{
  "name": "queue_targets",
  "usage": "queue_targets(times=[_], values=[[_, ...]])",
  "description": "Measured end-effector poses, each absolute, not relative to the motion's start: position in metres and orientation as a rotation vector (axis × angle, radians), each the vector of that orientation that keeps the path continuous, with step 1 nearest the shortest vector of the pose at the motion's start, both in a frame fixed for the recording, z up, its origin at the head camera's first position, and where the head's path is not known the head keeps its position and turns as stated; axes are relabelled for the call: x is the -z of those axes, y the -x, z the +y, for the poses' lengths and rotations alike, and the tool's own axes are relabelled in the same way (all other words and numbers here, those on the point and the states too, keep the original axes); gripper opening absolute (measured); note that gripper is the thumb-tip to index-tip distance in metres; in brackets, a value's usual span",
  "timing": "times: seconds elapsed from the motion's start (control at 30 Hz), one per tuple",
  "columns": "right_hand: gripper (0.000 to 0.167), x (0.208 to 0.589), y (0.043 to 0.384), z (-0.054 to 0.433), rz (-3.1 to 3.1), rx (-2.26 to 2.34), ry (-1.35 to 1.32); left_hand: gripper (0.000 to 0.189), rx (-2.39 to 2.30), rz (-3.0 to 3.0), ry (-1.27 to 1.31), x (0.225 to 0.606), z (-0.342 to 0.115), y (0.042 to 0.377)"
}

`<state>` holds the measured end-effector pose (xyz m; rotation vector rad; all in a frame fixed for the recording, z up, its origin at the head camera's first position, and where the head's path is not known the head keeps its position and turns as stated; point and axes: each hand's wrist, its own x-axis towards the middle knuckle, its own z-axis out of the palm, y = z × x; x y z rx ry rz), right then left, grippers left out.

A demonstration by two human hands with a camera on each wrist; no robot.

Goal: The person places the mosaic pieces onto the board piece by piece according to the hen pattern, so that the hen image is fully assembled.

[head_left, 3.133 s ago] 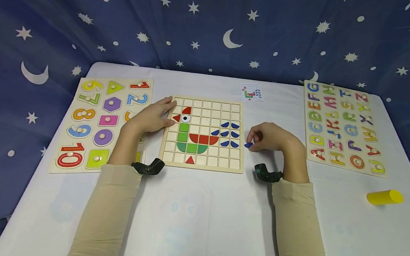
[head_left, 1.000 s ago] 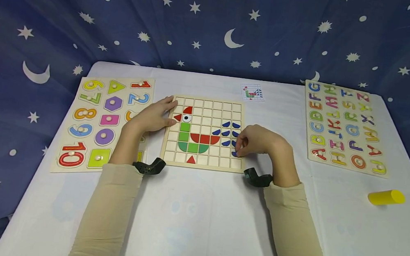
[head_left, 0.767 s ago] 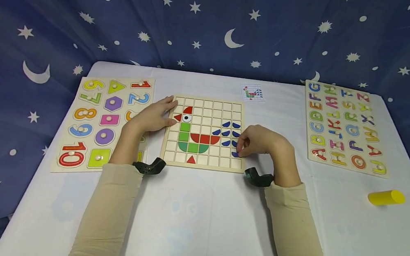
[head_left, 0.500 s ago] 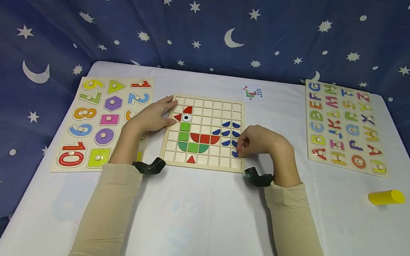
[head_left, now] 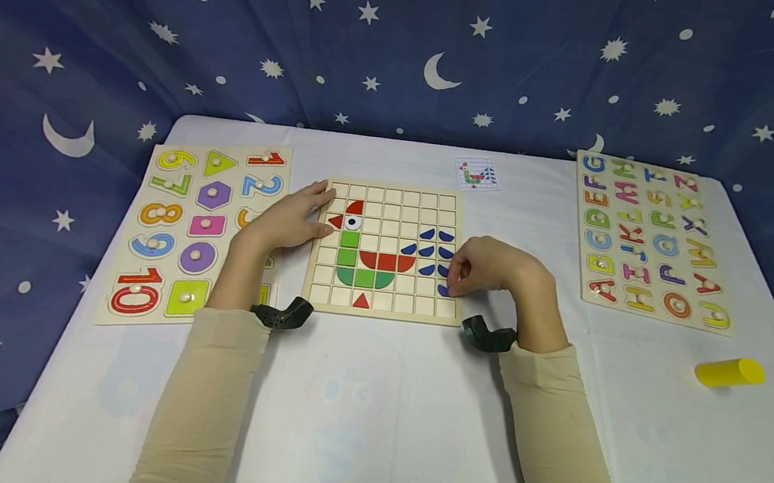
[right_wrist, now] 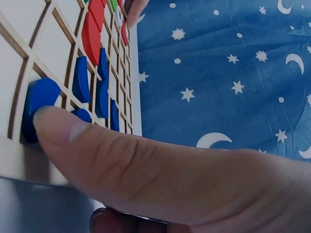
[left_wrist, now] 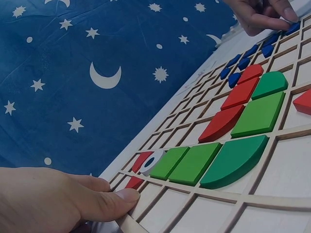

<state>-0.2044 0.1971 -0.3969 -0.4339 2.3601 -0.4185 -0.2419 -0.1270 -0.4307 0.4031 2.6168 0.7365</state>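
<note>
My left hand rests at the left edge of a wooden grid board, fingers fairly straight; its thumb lies on the frame. At the board's right side my right hand has curled fingers, thumb and fingertip at a blue half-round block in a right-column cell. Several more blue blocks sit in nearby cells, partly hidden by the hand. Red blocks, green blocks, a white eye block and a red triangle lie in other cells, forming a bird-like figure.
A small picture card showing a similar bird lies behind the board. To the left is a number and shape puzzle, partly under the left arm. At right lie a letter puzzle and a yellow cylinder. A starry curtain stands behind.
Over the last three seconds my right hand has brought the blue half-round block leftward from beside the board into a right-column cell. During the last second both hands have stayed nearly still.
</note>
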Motion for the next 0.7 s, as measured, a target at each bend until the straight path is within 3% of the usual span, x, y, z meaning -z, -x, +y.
queue_targets(times=[0.7], values=[[0.022,0.413,0.207,0.227,2.693,0.686,0.351,0.068,-0.785,2.567,-0.395,0.456,-0.132,0.236]])
